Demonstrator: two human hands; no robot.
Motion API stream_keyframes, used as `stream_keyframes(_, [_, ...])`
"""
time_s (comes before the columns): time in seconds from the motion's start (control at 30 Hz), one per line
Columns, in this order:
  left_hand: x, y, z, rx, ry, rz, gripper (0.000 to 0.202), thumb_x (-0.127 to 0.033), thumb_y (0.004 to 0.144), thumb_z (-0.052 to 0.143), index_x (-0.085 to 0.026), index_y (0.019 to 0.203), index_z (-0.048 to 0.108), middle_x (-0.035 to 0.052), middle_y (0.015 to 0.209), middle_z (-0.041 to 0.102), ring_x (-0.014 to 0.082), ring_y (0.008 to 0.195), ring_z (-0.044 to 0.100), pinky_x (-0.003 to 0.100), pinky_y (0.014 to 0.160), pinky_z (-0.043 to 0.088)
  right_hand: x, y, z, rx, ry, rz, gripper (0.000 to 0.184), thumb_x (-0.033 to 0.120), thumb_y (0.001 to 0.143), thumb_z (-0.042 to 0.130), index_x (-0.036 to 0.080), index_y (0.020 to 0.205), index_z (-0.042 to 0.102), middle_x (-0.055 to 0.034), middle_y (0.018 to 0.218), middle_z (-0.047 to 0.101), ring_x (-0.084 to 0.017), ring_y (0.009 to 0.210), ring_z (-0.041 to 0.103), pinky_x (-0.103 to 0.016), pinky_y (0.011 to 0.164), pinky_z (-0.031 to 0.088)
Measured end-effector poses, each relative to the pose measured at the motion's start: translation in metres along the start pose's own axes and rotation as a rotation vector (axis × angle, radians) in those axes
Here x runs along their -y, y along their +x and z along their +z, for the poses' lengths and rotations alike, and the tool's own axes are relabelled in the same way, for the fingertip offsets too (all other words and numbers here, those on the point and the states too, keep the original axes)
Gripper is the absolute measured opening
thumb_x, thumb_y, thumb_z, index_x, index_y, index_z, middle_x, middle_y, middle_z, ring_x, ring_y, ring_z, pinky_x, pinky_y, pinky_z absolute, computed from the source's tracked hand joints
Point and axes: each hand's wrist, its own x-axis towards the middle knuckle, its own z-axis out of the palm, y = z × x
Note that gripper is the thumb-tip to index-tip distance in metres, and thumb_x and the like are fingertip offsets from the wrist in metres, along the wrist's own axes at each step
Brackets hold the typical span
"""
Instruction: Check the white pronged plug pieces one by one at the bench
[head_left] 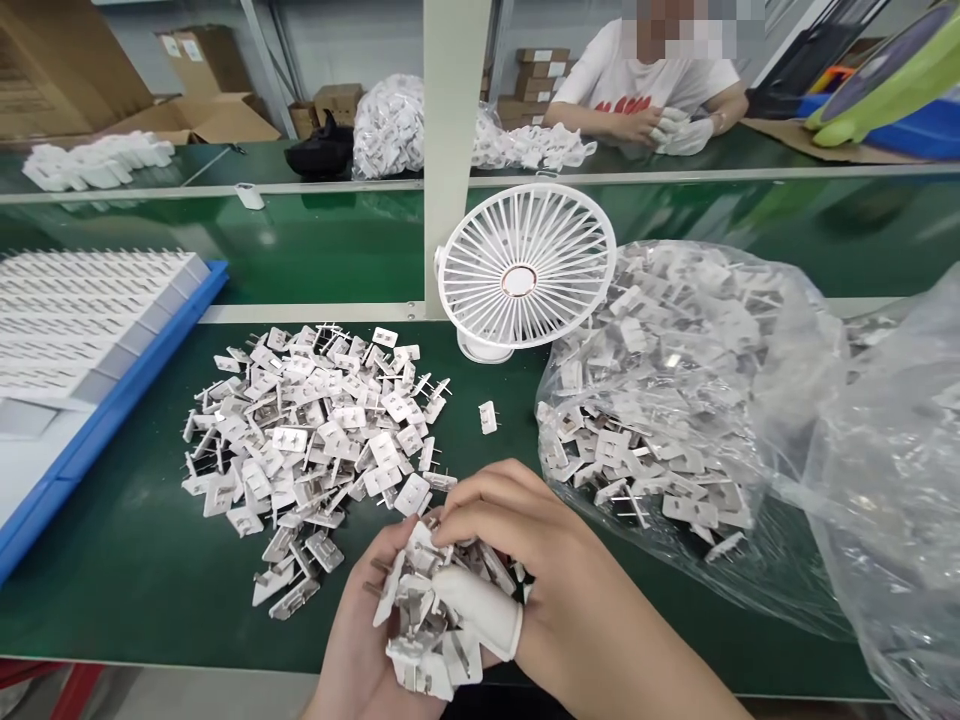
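Note:
A heap of white plug faceplates with metal pins [431,665] rests in my left hand [349,645], which is cupped palm up near the front of the bench. My right hand [570,570] curls over the same heap from the right, its fingers among the pieces. A white finger cot [484,610] covers its thumb. Just beyond my hands lies a loose pile of the same faceplates [330,430]. One single faceplate [488,417] sits apart, right of that pile. Some fingertips are hidden by the pieces.
On the left, a blue tray [112,425] carries white blocks with rows of pins [90,310]. A white fan [525,270] stands behind. An open clear bag [787,400] full of faceplates is at right. Across the bench, a person [637,100] works with gloved hands.

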Motion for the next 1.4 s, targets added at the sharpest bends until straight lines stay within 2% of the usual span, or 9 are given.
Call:
stream_keyframes(0.13, [0.004,0.001,0.009,-0.168,-0.038,0.031,0.035,-0.015,0.085,0.044,-0.017,0.052,0.054,-0.001,0.042,0.055,0.0098,0.039,0.052,0.018,0.042,0.039,-0.002,-0.001,-0.002,-0.021,0.099,-0.03,0.016,0.004,0.081,0.059,0.019,0.079,0.065,-0.0018,0.083,0.07,-0.016,0.08,0.057,-0.027,0.069,0.046])
stream_keyframes(0.47, [-0.001,0.0,-0.006,-0.001,0.119,0.009,0.016,-0.012,0.078,0.06,-0.016,0.063,0.058,-0.0027,0.053,0.059,0.0138,0.051,0.057,0.025,0.057,0.045,-0.006,-0.007,-0.01,0.093,-0.056,-0.115,0.03,0.003,0.08,0.058,0.021,0.102,0.064,-0.0031,0.105,0.067,-0.02,0.106,0.052,-0.029,0.086,0.046])
stream_keyframes(0.6, [0.0,0.0,-0.006,0.039,-0.013,-0.041,0.015,-0.012,0.079,0.059,-0.015,0.065,0.059,-0.0014,0.059,0.063,0.0122,0.055,0.059,0.022,0.058,0.045,-0.009,-0.005,-0.016,0.106,-0.121,-0.183,0.038,-0.001,0.079,0.052,0.022,0.107,0.064,-0.0049,0.104,0.067,-0.022,0.105,0.052,-0.033,0.085,0.047])
stream_keyframes(0.7, [0.0,0.001,-0.008,0.097,-0.128,-0.094,0.016,-0.012,0.081,0.058,-0.014,0.065,0.06,-0.0006,0.057,0.062,0.0112,0.055,0.06,0.02,0.057,0.045,-0.014,-0.006,-0.015,0.021,-0.123,-0.273,0.031,-0.002,0.079,0.053,0.021,0.095,0.068,-0.0069,0.095,0.067,-0.022,0.094,0.054,-0.032,0.075,0.049])
stream_keyframes(0.83, [0.0,0.002,-0.008,0.039,-0.078,-0.039,0.011,-0.017,0.083,0.058,-0.013,0.078,0.067,0.0018,0.065,0.07,0.0145,0.062,0.065,0.023,0.06,0.047,-0.021,-0.013,-0.01,-0.216,0.022,-0.394,0.036,0.003,0.079,0.06,0.026,0.105,0.066,-0.0045,0.078,0.068,-0.02,0.074,0.057,-0.034,0.066,0.049])
stream_keyframes(0.97, [0.002,0.0,-0.007,-0.031,0.016,-0.012,0.017,-0.022,0.083,0.06,-0.015,0.07,0.069,0.0037,0.071,0.074,0.0207,0.072,0.068,0.034,0.076,0.05,-0.02,-0.018,-0.004,-0.396,0.21,-0.229,0.036,0.005,0.076,0.067,0.032,0.1,0.07,-0.0032,0.092,0.074,-0.021,0.084,0.068,-0.033,0.075,0.053])
stream_keyframes(1.1, [0.003,-0.003,-0.007,-0.022,0.092,-0.007,0.021,-0.025,0.086,0.056,-0.014,0.077,0.072,0.0082,0.076,0.075,0.0251,0.074,0.069,0.043,0.082,0.049,-0.018,-0.02,0.003,-0.44,0.502,-0.021,0.024,0.009,0.076,0.069,0.031,0.086,0.073,-0.0025,0.089,0.074,-0.021,0.084,0.07,-0.027,0.069,0.056])
stream_keyframes(1.27, [0.002,-0.001,-0.009,-0.023,0.137,0.038,0.02,-0.024,0.085,0.056,-0.014,0.081,0.073,0.0114,0.085,0.076,0.0303,0.079,0.07,0.051,0.081,0.049,-0.019,-0.018,0.007,-0.436,0.717,0.082,0.009,0.018,0.074,0.073,0.026,0.078,0.071,-0.0042,0.087,0.071,-0.018,0.084,0.068,-0.023,0.071,0.055])
stream_keyframes(1.4, [0.001,0.001,-0.01,-0.026,0.122,0.033,0.021,-0.024,0.085,0.056,-0.014,0.082,0.073,0.0101,0.085,0.076,0.0294,0.078,0.07,0.053,0.082,0.049,-0.019,-0.018,0.007,-0.448,0.687,0.063,0.008,0.019,0.075,0.073,0.024,0.079,0.068,-0.0042,0.09,0.066,-0.015,0.086,0.065,-0.02,0.07,0.053])
